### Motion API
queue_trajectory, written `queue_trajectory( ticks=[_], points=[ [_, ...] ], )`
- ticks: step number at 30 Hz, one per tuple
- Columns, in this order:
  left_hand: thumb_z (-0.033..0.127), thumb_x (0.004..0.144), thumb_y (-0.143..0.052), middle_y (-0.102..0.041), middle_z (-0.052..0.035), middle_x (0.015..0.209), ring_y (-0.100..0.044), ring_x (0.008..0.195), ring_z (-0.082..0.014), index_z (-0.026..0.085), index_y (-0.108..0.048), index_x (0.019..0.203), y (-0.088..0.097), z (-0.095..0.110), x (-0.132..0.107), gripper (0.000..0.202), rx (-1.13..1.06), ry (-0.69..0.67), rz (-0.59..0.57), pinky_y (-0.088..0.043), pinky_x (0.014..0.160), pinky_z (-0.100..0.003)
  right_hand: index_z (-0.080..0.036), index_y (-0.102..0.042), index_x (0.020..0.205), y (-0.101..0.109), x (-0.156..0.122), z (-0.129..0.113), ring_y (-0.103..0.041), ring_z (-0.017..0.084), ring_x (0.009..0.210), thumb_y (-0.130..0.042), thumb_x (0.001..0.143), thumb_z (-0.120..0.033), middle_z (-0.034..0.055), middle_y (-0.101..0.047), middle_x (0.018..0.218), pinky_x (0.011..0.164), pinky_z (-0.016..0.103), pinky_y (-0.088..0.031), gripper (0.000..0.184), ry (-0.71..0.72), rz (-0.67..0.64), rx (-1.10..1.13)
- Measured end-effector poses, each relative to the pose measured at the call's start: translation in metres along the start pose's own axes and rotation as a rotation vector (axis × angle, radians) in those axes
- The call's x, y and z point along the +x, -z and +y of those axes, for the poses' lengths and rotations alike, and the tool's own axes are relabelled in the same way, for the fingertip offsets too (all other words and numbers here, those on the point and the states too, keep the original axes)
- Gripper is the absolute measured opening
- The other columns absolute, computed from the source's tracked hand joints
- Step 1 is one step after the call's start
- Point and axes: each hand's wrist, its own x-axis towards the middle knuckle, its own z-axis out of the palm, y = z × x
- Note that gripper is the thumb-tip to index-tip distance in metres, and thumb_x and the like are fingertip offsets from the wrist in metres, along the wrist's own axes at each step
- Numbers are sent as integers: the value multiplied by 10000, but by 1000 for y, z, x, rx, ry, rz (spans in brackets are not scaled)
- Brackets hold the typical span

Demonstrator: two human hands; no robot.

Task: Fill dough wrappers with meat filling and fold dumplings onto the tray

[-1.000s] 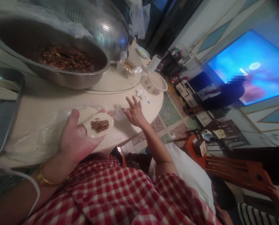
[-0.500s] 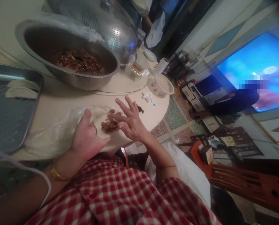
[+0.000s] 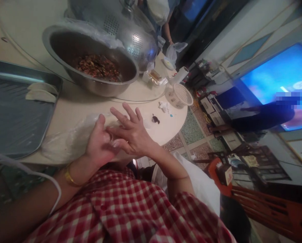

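Observation:
My left hand is palm up over the near table edge, thumb raised, cradling a dumpling wrapper that is now almost wholly hidden. Across it lies my right hand, its fingers spread, with index finger and thumb reaching to the left palm; whether they touch the wrapper I cannot tell. A clear plastic bag rests on the table beside my left hand. Behind both hands stands a large steel bowl holding chopped filling. Two folded dumplings sit side by side in the metal tray at left.
A perforated steel colander leans behind the bowl. A white basket, crumpled tissue and a small dark scrap lie along the right table edge. One person stands at the back; another is near the television. An orange-brown chair stands at right.
My right hand has moved left over my left palm, covering the filling and wrapper that showed before. The view has shifted slightly, so the bowl and tray appear further right.

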Motion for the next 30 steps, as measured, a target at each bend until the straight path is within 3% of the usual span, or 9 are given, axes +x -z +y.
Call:
queue_trajectory(
  ticks=[6,10,15,19,26,30],
  points=[
    [690,969,-323,-718,-110,1299,-659,1246,-300,244,-470,1491,-4,8,-7,702,-63,-18,3,-513,1070,-486,-381,-626,1370,-5,-7,-16,-160,319,1593,-476,917,-742,-31,-436,1618,1292,573,40,599,52,117,-45],
    [717,958,-331,-722,-102,1296,-618,1302,-313,249,-501,1460,1,11,-7,707,-62,-37,-46,-491,1089,-516,-328,-625,1381,-23,-9,-22,-61,319,1607,-519,868,-782,0,-458,1604,1282,560,101,693,9,273,-119],
    [695,933,-468,-683,-87,1369,-554,1372,-296,252,-551,1393,16,14,-3,644,-59,-87,-166,-391,1182,-502,-297,-663,1339,-32,-17,-26,34,318,1607,-567,768,-856,29,-558,1518,1289,564,53,805,112,432,-110],
    [704,926,-482,-621,-87,1452,-476,1438,-298,247,-535,1401,18,15,-2,661,-24,-92,-197,-337,1219,-503,-261,-656,1352,-33,-21,-26,-15,314,1606,-543,816,-824,50,-570,1505,1292,543,66,786,76,486,-103],
    [696,957,-392,-596,-121,1470,-450,1458,-312,258,-501,1432,17,14,-2,655,57,-127,-175,-441,1147,-524,-296,-688,1288,-36,-26,-26,-146,313,1589,-526,851,-792,27,-591,1482,1295,549,25,680,102,482,-60],
    [697,967,-337,-588,-133,1474,-436,1466,-317,242,-532,1399,14,14,-3,657,55,-113,-144,-408,1166,-536,-269,-647,1344,-39,-28,-24,-157,325,1585,-513,865,-785,61,-552,1519,1288,563,21,717,62,470,-74]
  ],
)
